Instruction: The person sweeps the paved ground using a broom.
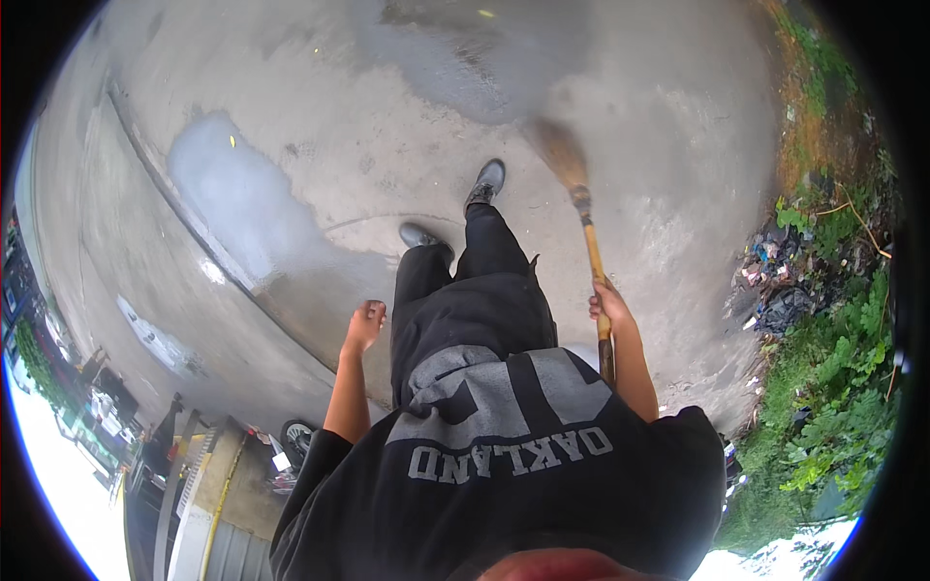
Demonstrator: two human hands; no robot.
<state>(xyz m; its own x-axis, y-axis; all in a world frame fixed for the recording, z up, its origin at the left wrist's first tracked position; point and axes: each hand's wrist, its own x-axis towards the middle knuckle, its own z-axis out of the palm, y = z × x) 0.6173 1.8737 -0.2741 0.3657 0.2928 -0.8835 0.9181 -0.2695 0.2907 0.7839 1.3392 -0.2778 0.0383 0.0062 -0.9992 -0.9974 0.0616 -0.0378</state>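
A broom with a bamboo handle (594,250) and blurred straw-like bristles (561,151) is in my right hand (612,303), which wraps round the lower part of the handle. The bristle end points away from me, low over the concrete pavement. My left hand (367,323) hangs beside my left leg with its fingers curled, and nothing shows in it. My two dark shoes (488,180) stand on the pavement between the hands, the right one farther forward.
Wet patches (225,181) lie ahead and to the left, beside a long seam (182,207) in the concrete. Along the right edge are green plants (835,378) with litter and a black plastic bag (783,311). A wheel (296,438) and a low wall (236,465) stand at the lower left.
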